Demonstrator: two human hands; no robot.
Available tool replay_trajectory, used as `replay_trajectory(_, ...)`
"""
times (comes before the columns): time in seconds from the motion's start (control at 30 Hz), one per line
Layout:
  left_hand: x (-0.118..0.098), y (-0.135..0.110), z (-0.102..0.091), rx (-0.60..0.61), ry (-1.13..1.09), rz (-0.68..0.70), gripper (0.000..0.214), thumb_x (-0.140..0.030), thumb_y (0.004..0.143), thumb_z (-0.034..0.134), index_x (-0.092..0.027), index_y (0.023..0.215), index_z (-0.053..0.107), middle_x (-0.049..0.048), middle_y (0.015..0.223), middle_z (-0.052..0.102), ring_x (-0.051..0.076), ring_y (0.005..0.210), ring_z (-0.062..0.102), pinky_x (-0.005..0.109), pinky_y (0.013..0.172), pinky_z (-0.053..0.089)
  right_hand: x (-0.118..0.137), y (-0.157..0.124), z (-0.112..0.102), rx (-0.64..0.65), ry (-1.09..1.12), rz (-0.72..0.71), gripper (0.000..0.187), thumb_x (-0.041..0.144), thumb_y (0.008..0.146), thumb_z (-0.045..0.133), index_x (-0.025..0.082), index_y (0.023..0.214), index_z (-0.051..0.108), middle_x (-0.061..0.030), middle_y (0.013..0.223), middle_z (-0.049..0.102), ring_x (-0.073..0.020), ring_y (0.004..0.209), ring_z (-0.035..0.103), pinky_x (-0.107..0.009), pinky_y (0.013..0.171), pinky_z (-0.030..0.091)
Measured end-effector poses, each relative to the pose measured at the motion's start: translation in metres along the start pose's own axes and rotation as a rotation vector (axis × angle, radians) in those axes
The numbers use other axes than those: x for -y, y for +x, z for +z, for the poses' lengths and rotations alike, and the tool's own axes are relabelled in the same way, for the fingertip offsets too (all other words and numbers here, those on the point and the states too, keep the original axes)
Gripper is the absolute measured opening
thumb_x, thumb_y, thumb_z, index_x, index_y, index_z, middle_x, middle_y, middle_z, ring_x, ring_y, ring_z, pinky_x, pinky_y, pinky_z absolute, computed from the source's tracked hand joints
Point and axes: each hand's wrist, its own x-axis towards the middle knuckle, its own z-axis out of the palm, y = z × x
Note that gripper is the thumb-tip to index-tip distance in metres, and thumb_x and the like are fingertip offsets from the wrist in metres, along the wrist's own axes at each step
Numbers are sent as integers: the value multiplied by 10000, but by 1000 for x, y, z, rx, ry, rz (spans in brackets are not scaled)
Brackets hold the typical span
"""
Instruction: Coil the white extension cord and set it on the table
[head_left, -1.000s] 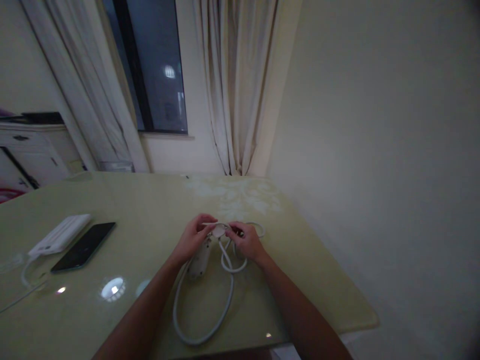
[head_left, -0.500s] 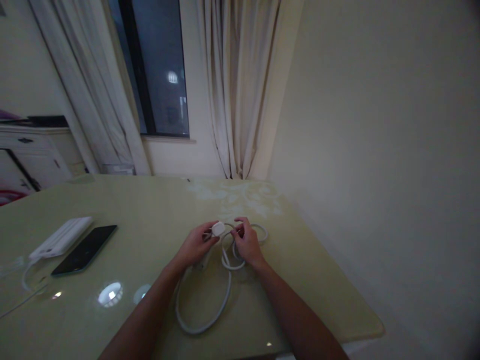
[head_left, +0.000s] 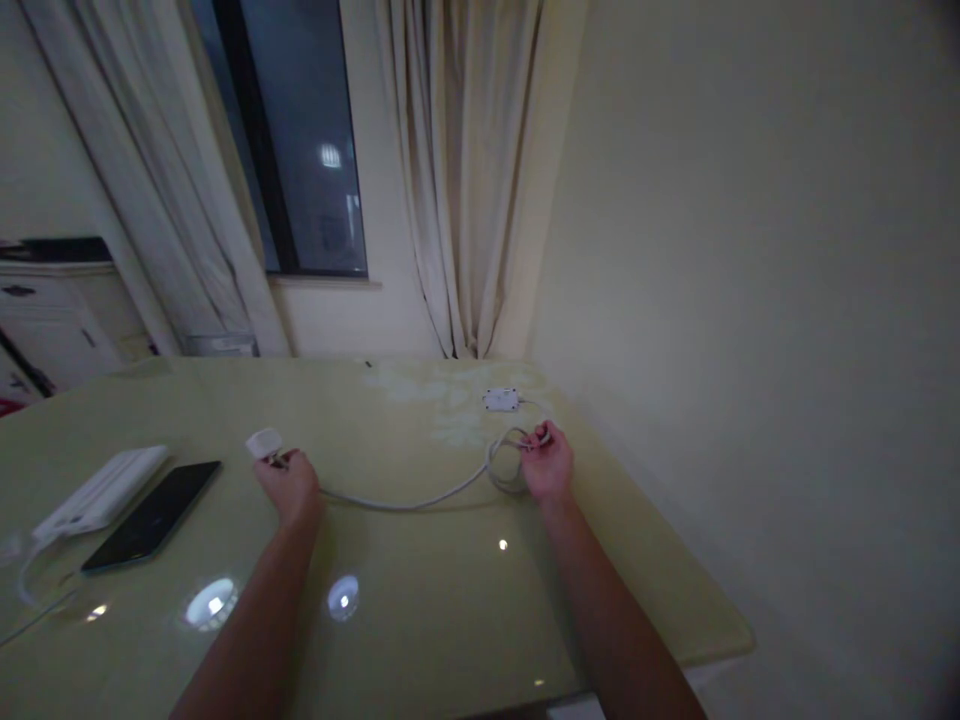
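Observation:
My left hand (head_left: 290,484) is closed round the lower end of a white plug (head_left: 264,443), above the table at left of centre. From it a white cable (head_left: 409,506) runs in a shallow sag to the right. There it forms loose loops, and my right hand (head_left: 548,465) grips them between curled fingers. Just beyond the right hand, a small white block (head_left: 501,400) with dark spots at its corners lies on the table. A thin stretch of cable leads from its right end toward the right hand.
A black phone (head_left: 152,515) and a white power bank (head_left: 105,490) with a lead lie on the left of the glossy table (head_left: 420,620). A wall (head_left: 750,350) borders the table's right side. Curtains (head_left: 465,180) hang at the back.
My hands have moved apart, the left one carrying the plug left, the right one shifting right with the loops. The cable between them has straightened. The white block now shows at the back right.

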Motion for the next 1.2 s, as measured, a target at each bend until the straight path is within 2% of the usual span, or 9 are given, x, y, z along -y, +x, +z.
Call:
replay_trajectory(0.2,3,-9,7,265,365,89,353,-176,779,532,-149,1126,593,90,952,643,253,916,642,424,890,522,2,-9,6,182,-11,21,379,310,925,629,210,647,392,107,480,293,-75,417,234,-218,466,318)
replay_trajectory(0.37,-24,-59,20,390,412,441,375,-291,873,505,-124,1172,657,202,1245,653,345,1255,566,534,1116,396,-13,-29,17,306,-109,-21,605,382,923,649,203,589,177,92,467,186,-89,447,137,-248,516,359)
replay_trajectory(0.43,-40,-95,25,676,205,451,405,-415,961,432,-169,1169,677,146,1193,701,292,1126,645,467,1031,486,-25,-41,24,357,-194,-36,650,477,936,625,206,585,151,79,490,182,-100,471,157,-269,547,387)
replay_trajectory(0.53,-61,-144,29,1122,12,291,502,-522,1003,390,-186,1251,668,97,1043,752,245,882,704,393,843,563,-42,-58,33,434,-376,-39,658,646,950,522,221,581,182,54,554,230,-121,517,254,-300,575,413)
replay_trajectory(0.63,-71,-162,27,1293,-59,205,482,-537,980,476,-184,1245,670,83,1014,749,224,802,691,341,732,568,-48,-67,37,464,-490,-21,633,714,913,512,229,575,286,24,605,337,-141,581,380,-324,630,460)
replay_trajectory(0.73,-70,-153,25,1356,-88,196,440,-515,957,543,-171,1200,669,87,1050,725,212,874,673,309,740,557,-44,-65,38,447,-478,26,535,678,872,594,230,626,435,-4,668,477,-157,630,465,-333,659,490)
replay_trajectory(0.9,-64,-139,31,1344,-53,162,463,-519,963,511,-152,1231,598,35,869,659,145,670,597,254,597,491,-38,-52,34,334,-243,75,349,560,889,630,225,788,626,-32,846,667,-136,625,501,-311,664,520)
replay_trajectory(1.0,-58,-136,36,1211,13,265,445,-479,971,467,-155,1252,588,33,861,642,140,640,584,262,601,488,-36,-38,26,259,-191,67,284,512,877,670,228,869,683,-29,897,712,-124,606,526,-300,660,544)
replay_trajectory(1.2,-38,-110,41,885,100,503,376,-349,975,409,-173,1232,619,98,990,708,221,938,668,394,917,529,-36,-15,6,166,-276,-30,256,471,837,741,235,777,660,-10,786,708,-142,679,638,-312,743,579)
